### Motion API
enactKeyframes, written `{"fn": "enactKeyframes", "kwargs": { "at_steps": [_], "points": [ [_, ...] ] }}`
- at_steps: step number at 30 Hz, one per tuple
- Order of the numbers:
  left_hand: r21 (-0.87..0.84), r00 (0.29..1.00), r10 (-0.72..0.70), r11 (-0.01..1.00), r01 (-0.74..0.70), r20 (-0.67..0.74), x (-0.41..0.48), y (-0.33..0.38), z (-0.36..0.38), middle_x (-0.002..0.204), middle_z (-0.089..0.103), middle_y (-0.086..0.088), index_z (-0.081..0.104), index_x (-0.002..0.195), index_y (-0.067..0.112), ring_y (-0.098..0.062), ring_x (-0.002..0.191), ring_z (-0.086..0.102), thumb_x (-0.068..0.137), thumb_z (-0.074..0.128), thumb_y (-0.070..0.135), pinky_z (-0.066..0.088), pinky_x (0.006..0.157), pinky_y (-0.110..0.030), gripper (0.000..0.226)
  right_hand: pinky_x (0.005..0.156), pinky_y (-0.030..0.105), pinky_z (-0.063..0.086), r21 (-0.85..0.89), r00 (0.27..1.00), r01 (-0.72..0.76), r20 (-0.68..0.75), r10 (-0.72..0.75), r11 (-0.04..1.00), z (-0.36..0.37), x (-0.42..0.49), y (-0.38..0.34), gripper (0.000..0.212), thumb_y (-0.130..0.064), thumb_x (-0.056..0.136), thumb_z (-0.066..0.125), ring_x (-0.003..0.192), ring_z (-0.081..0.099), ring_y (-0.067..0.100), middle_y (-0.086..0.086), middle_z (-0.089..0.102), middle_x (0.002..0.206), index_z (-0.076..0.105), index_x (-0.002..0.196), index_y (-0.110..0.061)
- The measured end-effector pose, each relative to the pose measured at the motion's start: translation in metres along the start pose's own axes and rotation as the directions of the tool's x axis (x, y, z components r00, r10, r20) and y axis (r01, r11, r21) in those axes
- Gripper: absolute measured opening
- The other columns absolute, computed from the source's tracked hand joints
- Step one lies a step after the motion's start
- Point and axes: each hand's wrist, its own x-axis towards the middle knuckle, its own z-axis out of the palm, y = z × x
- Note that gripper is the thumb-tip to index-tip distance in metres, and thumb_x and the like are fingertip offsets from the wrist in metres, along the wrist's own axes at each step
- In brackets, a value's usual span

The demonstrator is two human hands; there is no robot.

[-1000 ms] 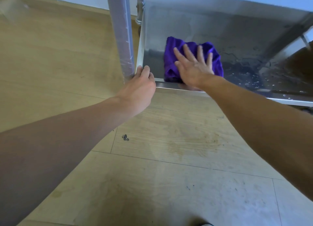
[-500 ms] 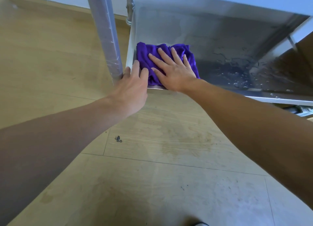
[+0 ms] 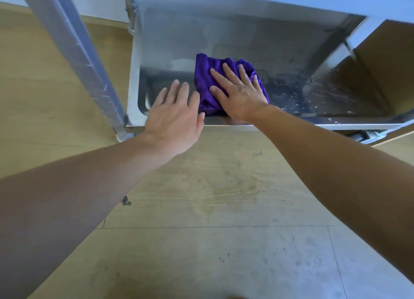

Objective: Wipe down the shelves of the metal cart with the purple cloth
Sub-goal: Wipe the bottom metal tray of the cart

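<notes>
Purple cloth (image 3: 205, 85), soft and plush, is bunched in rumpled folds on the cart's lowest shelf (image 3: 224, 36), close to the front rim and left of centre. The heap has no clear point to it; its visible bulk runs from the rim back into the shelf. Right hand (image 3: 239, 97) lies flat on top, grip wide apart, fingers straight and spread, aimed at the back wall, palm pressing the fabric. Left hand (image 3: 174, 119) sits just beside the cloth over the front rim, fingers straight, holding nothing; whether it touches the metal I cannot tell. The shelf is brushed steel, dull and streaked, with water droplets (image 3: 291, 103) beading to the right. A film-wrapped cart leg (image 3: 74, 52) slants at the left. Below, pale wood-grain floor (image 3: 201, 209).
</notes>
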Motion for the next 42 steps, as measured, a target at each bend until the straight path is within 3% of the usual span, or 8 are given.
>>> {"fn": "enactKeyframes", "kwargs": {
  "at_steps": [3,10,18,26,32,36,42],
  "points": [
    [-0.052,0.997,-0.029,0.998,0.026,-0.067,0.019,-0.008,0.007,0.147,0.04,-0.021,0.047,0.133,0.003,-0.035,0.142,0.03,0.1,0.028,0.035,0.025,0.118,-0.049,0.05,0.118,0.056,-0.005,-0.007,1.0,0.007,-0.012,-0.007,1.0,0.001,-0.002,-0.003,0.056,-0.06,0.097,0.013,0.148,-0.011,0.028,-0.007,-0.004,0.162,0.002,0.15,-0.045],
    [-0.108,0.993,-0.054,0.993,0.043,-0.102,0.019,-0.011,0.021,0.145,0.039,-0.023,0.044,0.132,0.001,-0.036,0.14,0.034,0.096,0.017,0.034,0.028,0.116,-0.051,0.056,0.117,0.059,-0.005,-0.027,0.994,0.09,-0.054,-0.091,0.996,0.003,0.004,-0.01,0.052,-0.062,0.096,0.012,0.148,-0.012,0.029,-0.017,-0.004,0.161,0.001,0.147,-0.054],
    [-0.12,0.994,-0.056,0.992,0.044,-0.096,0.02,-0.012,0.02,0.148,0.036,-0.022,0.042,0.136,0.0,-0.034,0.142,0.03,0.091,0.008,0.033,0.026,0.118,-0.05,0.065,0.114,0.064,-0.004,0.037,0.993,-0.112,-0.035,0.113,0.993,-0.009,0.086,-0.007,0.054,-0.066,0.094,0.013,0.148,-0.01,0.034,-0.015,-0.001,0.161,0.005,0.146,-0.055],
    [-0.126,0.989,-0.069,0.991,0.053,-0.129,0.016,-0.013,0.019,0.139,0.045,-0.019,0.05,0.122,0.006,-0.033,0.136,0.039,0.092,0.024,0.032,0.032,0.114,-0.048,0.047,0.118,0.055,-0.003,0.015,0.996,0.065,-0.063,-0.064,0.998,0.0,0.052,-0.01,0.055,-0.067,0.093,0.015,0.149,-0.008,0.026,-0.017,-0.001,0.161,0.006,0.146,-0.055],
    [-0.111,0.993,-0.05,0.993,0.038,-0.107,0.018,-0.009,0.021,0.146,0.041,-0.02,0.049,0.129,0.004,-0.033,0.139,0.036,0.097,0.029,0.031,0.03,0.116,-0.049,0.047,0.119,0.053,-0.002,0.045,0.988,-0.143,-0.06,0.145,0.989,-0.004,0.055,0.042,0.057,-0.069,0.092,0.017,0.149,-0.006,0.024,-0.015,0.001,0.161,0.006,0.146,-0.055],
    [-0.101,0.994,-0.04,0.994,0.03,-0.098,0.021,-0.007,0.023,0.148,0.039,-0.019,0.046,0.132,0.004,-0.034,0.141,0.033,0.097,0.028,0.029,0.028,0.116,-0.051,0.047,0.116,0.059,-0.003,0.072,0.962,-0.266,-0.053,0.27,0.961,-0.008,0.065,0.034,0.054,-0.063,0.094,0.018,0.148,-0.008,0.031,-0.014,0.0,0.161,0.008,0.147,-0.053],
    [-0.086,0.994,-0.03,0.996,0.022,-0.102,0.021,-0.005,0.02,0.147,0.042,-0.015,0.045,0.134,0.003,-0.034,0.141,0.033,0.095,0.021,0.03,0.029,0.115,-0.052,0.053,0.115,0.062,-0.004,0.042,0.997,-0.048,-0.059,0.05,0.998,-0.001,0.07,-0.027,0.053,-0.061,0.095,0.016,0.148,-0.01,0.033,-0.015,0.0,0.161,0.006,0.147,-0.052]
  ]
}}
